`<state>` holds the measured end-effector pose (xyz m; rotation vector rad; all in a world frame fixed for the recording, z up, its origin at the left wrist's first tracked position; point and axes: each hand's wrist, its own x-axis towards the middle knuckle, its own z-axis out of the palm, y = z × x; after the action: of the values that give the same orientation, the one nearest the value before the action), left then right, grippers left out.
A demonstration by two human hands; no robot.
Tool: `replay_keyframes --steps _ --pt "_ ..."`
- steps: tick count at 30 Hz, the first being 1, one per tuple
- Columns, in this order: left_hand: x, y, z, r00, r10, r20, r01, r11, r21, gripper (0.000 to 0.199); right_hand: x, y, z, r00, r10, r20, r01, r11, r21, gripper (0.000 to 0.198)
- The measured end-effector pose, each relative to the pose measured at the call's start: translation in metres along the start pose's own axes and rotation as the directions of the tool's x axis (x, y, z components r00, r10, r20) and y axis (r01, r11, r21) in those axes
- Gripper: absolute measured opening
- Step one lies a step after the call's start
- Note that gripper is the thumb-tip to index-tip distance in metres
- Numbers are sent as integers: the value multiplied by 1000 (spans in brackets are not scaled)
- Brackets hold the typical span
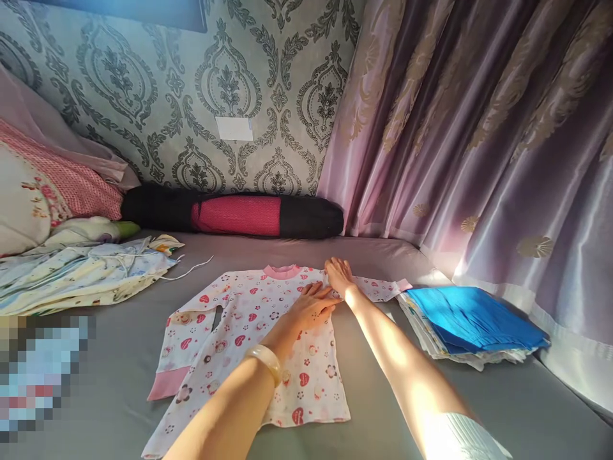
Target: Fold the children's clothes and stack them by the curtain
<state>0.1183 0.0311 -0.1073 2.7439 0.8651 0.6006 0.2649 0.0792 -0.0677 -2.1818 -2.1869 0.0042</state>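
Ribbed sleeve; left hand spread flat on thin printed shirt; right hand curled, pinch unclear.

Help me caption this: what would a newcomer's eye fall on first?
Probably the bright blue cloth topping the pile at right. Next, the heart-print shirt spread in the middle, with the left hand flat on it and the right hand at its shoulder. Behind lies a long black-and-pink roll.

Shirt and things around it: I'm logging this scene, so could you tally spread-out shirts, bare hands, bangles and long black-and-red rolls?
Spread-out shirt: 1
Bare hands, left hand and right hand: 2
Bangle: 1
Long roll: 1
Total: 5
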Motion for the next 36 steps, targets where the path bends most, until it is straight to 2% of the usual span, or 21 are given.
replay_keyframes --steps 6,12,16,19,22,24,26,28,32,36 --pt "0 0 -4 1000 -16 11 16 999 -34 35 -2 4 15 995 96 -16 -94 991 90 31" --pt "2 -1 -10 982 -187 -27 180 967 -182 34 -6 3 8 991 132 1 -130 981 143 31" --pt "-8 -7 -31 977 -210 -24 201 959 -198 26 -19 -23 5 989 150 4 -149 979 138 42" --pt "-30 -18 -54 961 -252 -111 230 956 -179 23 -32 -50 12 993 114 -2 -113 985 130 49" --pt "-65 -36 -79 920 -338 -200 309 937 -162 27 -41 -68 23 992 117 49 -123 982 144 62" --pt "-94 -49 -96 840 -462 -284 436 887 -154 28 -45 -74 29 989 123 80 -134 980 146 67" --pt "-125 -60 -113 766 -560 -314 548 825 -135 29 -48 -74 32 990 115 82 -126 983 131 67" --pt "-154 -69 -127 672 -660 -336 671 735 -103 30 -49 -73 34 992 101 72 -109 987 117 67" --pt "-204 -79 -148 490 -814 -313 855 519 -13 35 -46 -71 34 992 94 86 -103 989 109 68" --pt "-233 -84 -157 327 -928 -176 941 337 -29 35 -42 -73 28 982 127 140 -141 986 94 65"
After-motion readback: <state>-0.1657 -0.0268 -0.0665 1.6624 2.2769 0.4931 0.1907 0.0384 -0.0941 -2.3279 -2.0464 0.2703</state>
